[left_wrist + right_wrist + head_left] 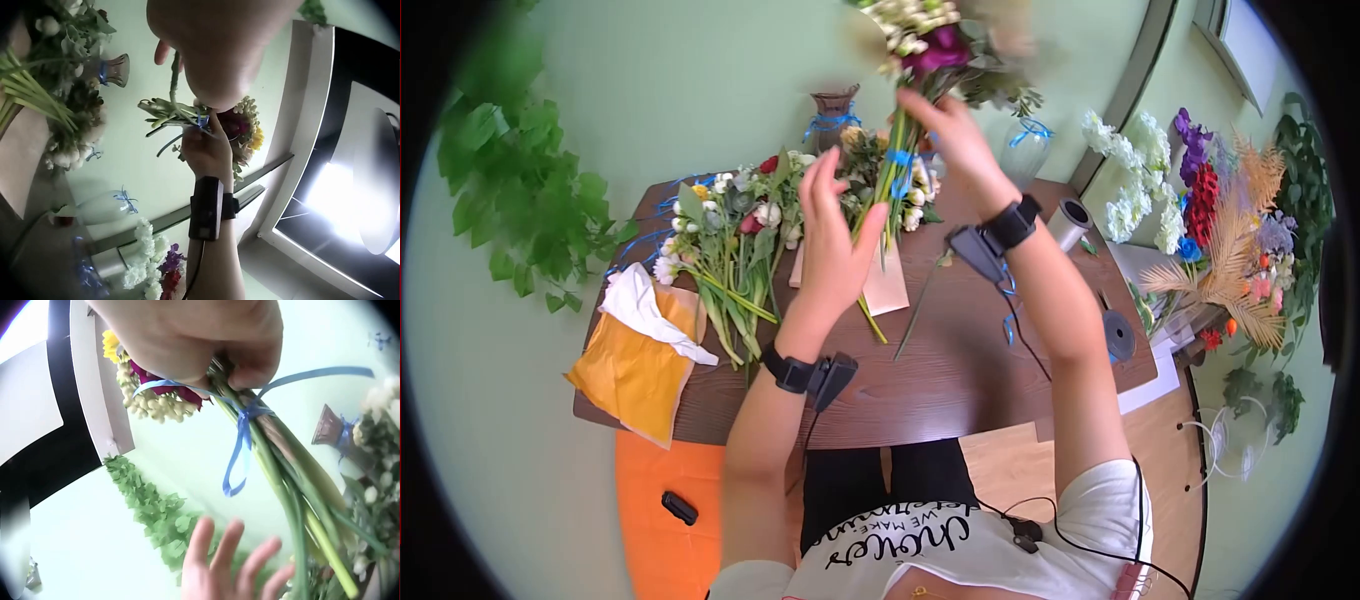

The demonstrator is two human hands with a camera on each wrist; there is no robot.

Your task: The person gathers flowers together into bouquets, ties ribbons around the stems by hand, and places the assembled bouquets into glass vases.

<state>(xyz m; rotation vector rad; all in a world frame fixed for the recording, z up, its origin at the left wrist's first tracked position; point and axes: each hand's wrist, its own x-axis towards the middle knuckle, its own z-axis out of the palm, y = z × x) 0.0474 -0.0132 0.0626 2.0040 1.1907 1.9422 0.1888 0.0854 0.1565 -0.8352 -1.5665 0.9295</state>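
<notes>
A bouquet (941, 48) with a purple bloom, cream buds and leaves is raised over the far side of the table, its flower end blurred. My right hand (962, 142) grips its green stems (294, 481) just under the blooms. A blue ribbon (245, 419) is tied round the stems in a bow below that hand, with loose ends hanging. My left hand (837, 240) is raised beside the stems, fingers spread and holding nothing. In the right wrist view the left fingers (232, 540) show apart from the stems.
Loose flowers (745, 215) lie across the left of the dark table (960, 380), by a yellow and white wrapping (640, 340). Behind stand a brown vase (833, 110) and a clear vase (1025, 150). A ribbon spool (1118, 335) lies right, near potted flowers (1200, 200).
</notes>
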